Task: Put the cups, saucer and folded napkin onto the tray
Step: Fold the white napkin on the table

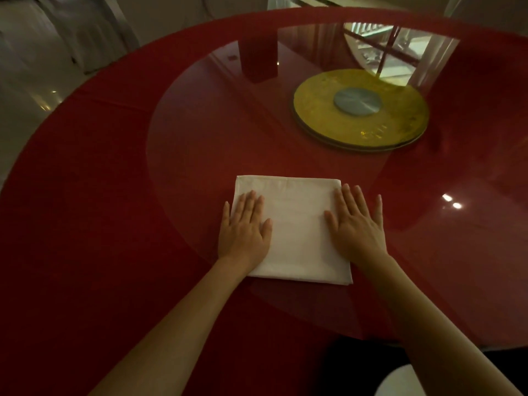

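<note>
While both palms lie flat with fingers spread, the left hand (pixel 244 225) presses the left side of the folded napkin (pixel 297 227) and the right hand (pixel 357 224) presses its right side, the little finger reaching past the cloth onto the glass. The white napkin (a neat, nearly square fold) rests on the glass turntable (pixel 200 132) close to that disc's near edge, above the red table (pixel 71 195). Farther toward the table's middle sits a round yellow hub (pixel 360 110) with a grey centre. Neither hand grips anything.
</note>
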The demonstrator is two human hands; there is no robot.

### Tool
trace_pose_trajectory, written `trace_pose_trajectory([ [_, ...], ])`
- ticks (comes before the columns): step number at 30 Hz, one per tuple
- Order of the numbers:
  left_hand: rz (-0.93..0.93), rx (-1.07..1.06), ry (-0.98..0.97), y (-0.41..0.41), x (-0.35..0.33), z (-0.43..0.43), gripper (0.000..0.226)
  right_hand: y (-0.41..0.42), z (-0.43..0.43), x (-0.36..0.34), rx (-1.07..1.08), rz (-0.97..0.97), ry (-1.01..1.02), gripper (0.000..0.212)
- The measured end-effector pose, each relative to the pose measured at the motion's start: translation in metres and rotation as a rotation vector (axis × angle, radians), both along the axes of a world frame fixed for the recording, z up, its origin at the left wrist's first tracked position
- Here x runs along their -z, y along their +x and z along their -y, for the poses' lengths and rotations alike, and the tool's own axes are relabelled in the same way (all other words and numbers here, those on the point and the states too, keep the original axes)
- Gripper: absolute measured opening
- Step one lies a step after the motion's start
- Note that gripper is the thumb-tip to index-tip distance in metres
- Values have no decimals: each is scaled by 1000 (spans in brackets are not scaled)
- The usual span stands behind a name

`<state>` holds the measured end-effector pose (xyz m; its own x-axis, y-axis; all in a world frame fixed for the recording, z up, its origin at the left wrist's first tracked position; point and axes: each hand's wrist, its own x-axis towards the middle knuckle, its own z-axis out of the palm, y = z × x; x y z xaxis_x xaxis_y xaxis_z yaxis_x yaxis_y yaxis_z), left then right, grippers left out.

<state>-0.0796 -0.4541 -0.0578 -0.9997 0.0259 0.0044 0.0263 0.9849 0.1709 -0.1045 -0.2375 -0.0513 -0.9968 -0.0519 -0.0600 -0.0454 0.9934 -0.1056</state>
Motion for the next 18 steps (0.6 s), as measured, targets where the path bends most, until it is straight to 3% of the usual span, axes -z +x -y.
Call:
trace_pose_trajectory([
  [4,18,48,26,7,-14,-3,59,19,-2,-15,42,-125,-135,57],
  [8,-26,271,298,47,-26,-41,58,44,-8,-25,130,-261,-439,24],
  [10,-24,296,359,69,-26,-72,66,41,-5,-31,216,-174,-655,20],
  [12,-35,234,395,82,-25,-94,74,31,1,-37,290,-46,-820,30],
  [15,-91,116,302,89,-24,-110,70,17,8,-40,355,77,-833,45],
  [18,-115,49,285,91,-29,-117,56,9,11,-39,409,103,-797,29],
])
